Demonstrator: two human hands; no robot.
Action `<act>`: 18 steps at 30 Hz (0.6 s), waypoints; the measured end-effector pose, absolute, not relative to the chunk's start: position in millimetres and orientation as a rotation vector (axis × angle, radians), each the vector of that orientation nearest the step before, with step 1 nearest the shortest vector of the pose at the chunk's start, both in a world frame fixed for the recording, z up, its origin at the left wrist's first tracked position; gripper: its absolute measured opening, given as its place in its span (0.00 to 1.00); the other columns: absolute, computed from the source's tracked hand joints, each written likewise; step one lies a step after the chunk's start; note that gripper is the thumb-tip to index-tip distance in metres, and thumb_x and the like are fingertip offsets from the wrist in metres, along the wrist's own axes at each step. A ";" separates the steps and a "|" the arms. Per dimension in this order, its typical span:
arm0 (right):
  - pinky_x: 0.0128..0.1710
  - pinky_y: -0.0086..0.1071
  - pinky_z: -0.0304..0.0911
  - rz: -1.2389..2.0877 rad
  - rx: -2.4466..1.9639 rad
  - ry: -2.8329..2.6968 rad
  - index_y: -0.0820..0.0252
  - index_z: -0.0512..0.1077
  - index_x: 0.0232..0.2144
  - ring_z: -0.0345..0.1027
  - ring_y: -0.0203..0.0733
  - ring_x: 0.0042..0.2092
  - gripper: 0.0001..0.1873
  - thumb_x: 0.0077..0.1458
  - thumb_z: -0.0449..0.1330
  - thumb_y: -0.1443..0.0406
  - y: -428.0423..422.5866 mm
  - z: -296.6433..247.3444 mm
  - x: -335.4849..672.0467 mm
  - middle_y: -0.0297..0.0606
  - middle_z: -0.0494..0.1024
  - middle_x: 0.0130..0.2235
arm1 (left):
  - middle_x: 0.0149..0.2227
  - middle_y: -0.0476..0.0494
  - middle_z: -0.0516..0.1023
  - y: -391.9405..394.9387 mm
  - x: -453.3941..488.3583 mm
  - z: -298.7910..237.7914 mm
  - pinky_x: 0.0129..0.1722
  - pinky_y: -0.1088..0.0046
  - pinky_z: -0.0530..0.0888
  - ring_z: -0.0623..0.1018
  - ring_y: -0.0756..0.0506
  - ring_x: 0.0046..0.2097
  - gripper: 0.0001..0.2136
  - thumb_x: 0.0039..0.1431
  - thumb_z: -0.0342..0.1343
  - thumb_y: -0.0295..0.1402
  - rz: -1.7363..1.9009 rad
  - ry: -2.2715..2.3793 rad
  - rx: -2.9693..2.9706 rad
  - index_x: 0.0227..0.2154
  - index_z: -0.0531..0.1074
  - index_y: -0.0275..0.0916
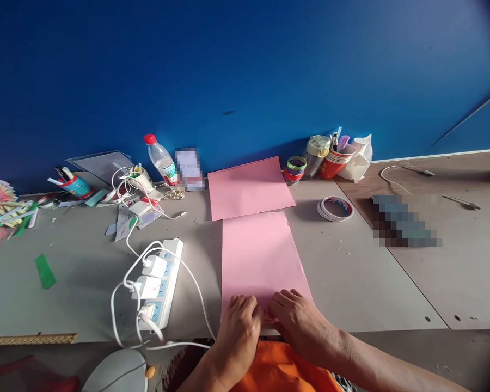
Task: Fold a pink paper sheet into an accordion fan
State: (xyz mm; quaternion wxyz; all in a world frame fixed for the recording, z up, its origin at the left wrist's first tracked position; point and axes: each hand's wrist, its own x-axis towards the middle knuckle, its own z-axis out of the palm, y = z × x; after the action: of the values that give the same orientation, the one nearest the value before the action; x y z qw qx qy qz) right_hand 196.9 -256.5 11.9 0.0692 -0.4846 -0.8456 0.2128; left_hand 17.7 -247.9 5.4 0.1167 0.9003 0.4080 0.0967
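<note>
Left hand [239,332] and right hand [296,316] side by side at near end of pink sheet [261,256], fingers curled down; can't tell if they're pinching its edge. Sheet lies on desk [330,272], second pink sheet [249,188] just beyond it. Power strip [170,283] to the left, tape roll [323,212] right.

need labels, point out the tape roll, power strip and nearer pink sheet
Tape roll [324,213], head view, left side wall.
Power strip [172,275], head view, white right edge.
Nearer pink sheet [261,258], head view, middle.
</note>
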 end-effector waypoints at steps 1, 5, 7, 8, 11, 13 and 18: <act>0.31 0.35 0.51 0.623 -1.452 -2.539 0.59 0.68 0.29 0.63 0.41 0.31 0.03 0.52 0.55 0.71 -256.9 10.0 196.2 0.38 0.73 0.32 | 0.31 0.46 0.71 -247.9 17.6 5.3 0.36 0.66 0.70 0.71 0.45 0.34 0.08 0.54 0.49 0.19 0.278 1.197 2.633 0.27 0.69 0.38; 0.31 0.34 0.51 0.610 -1.434 -2.552 0.60 0.67 0.27 0.62 0.40 0.31 0.05 0.54 0.54 0.71 -255.5 6.9 195.5 0.38 0.73 0.30 | 0.31 0.47 0.71 -247.7 16.9 4.5 0.36 0.66 0.69 0.71 0.46 0.33 0.08 0.56 0.49 0.20 0.299 1.190 2.617 0.27 0.69 0.38; 0.32 0.33 0.51 0.637 -1.438 -2.582 0.60 0.67 0.27 0.63 0.39 0.31 0.04 0.53 0.55 0.72 -253.4 8.8 196.0 0.38 0.73 0.31 | 0.30 0.47 0.71 -246.7 16.5 4.6 0.36 0.66 0.69 0.71 0.46 0.33 0.08 0.57 0.49 0.21 0.313 1.181 2.613 0.28 0.69 0.38; 0.32 0.33 0.52 0.655 -1.445 -2.593 0.60 0.67 0.27 0.63 0.39 0.32 0.04 0.52 0.55 0.72 -252.2 10.4 196.2 0.38 0.74 0.32 | 0.30 0.47 0.71 -246.1 16.3 4.8 0.36 0.66 0.69 0.71 0.46 0.33 0.08 0.57 0.49 0.21 0.320 1.177 2.613 0.28 0.69 0.38; 0.33 0.33 0.53 0.710 -1.460 -2.609 0.60 0.68 0.29 0.64 0.39 0.33 0.04 0.53 0.55 0.72 -248.8 15.4 197.1 0.38 0.75 0.33 | 0.29 0.47 0.70 -243.8 15.9 5.8 0.35 0.67 0.68 0.71 0.46 0.32 0.09 0.58 0.48 0.21 0.352 1.164 2.618 0.27 0.70 0.39; 0.33 0.33 0.53 0.740 -1.465 -2.612 0.60 0.68 0.29 0.64 0.39 0.33 0.03 0.53 0.55 0.71 -247.1 17.8 197.4 0.38 0.75 0.33 | 0.28 0.47 0.70 -242.4 16.0 6.2 0.34 0.67 0.67 0.70 0.46 0.31 0.10 0.58 0.48 0.21 0.364 1.160 2.620 0.26 0.69 0.38; 0.34 0.33 0.54 0.774 -1.504 -2.589 0.60 0.69 0.29 0.65 0.39 0.34 0.04 0.56 0.54 0.69 -244.7 19.3 197.3 0.38 0.75 0.33 | 0.27 0.47 0.69 -240.0 16.7 4.4 0.33 0.67 0.65 0.69 0.46 0.30 0.11 0.59 0.47 0.22 0.362 1.165 2.588 0.25 0.69 0.38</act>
State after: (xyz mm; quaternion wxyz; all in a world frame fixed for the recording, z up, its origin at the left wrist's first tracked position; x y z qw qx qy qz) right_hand 197.3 -244.7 19.3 0.0246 -0.4861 -0.8369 0.2504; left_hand 16.7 -240.0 4.4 0.1398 0.8956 0.4033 0.1252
